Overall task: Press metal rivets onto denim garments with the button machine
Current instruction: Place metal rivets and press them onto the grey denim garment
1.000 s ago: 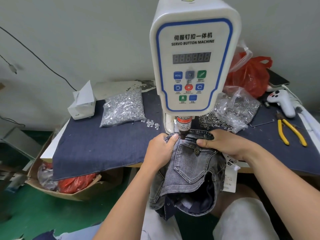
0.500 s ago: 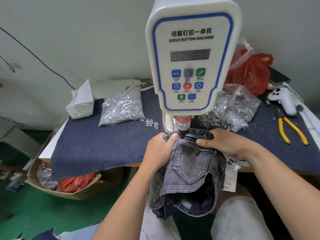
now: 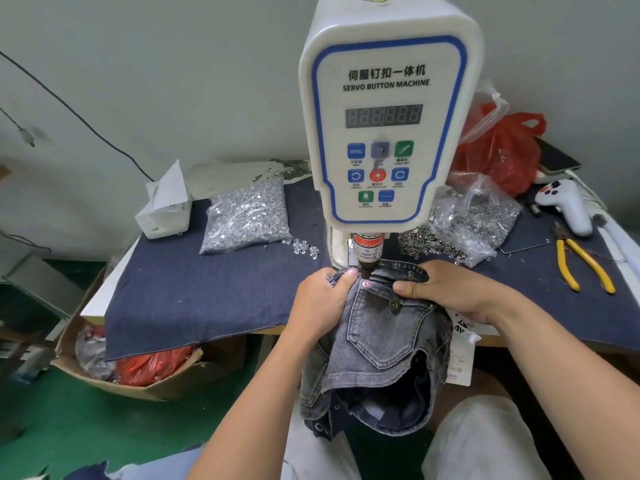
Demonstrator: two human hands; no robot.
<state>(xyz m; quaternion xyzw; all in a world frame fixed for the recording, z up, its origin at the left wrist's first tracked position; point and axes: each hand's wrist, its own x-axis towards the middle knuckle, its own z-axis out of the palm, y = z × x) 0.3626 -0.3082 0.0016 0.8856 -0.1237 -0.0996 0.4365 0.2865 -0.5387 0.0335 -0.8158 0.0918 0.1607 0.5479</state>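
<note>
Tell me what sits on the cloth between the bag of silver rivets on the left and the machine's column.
In the head view, a small scatter of loose rivets lies on the blue cloth between the rivet bag and the button machine.

My machine (image 3: 384, 126) reads "伺服钉扣一体机" and "SERVO BUTTON MACHINE" on its panel; a blue button (image 3: 356, 151) says "MENU". The red label (image 3: 367, 251) on the ram warns "CARE OF YOUR FINGER", only partly legible. The display (image 3: 383, 116) shows no lit digits.
</note>
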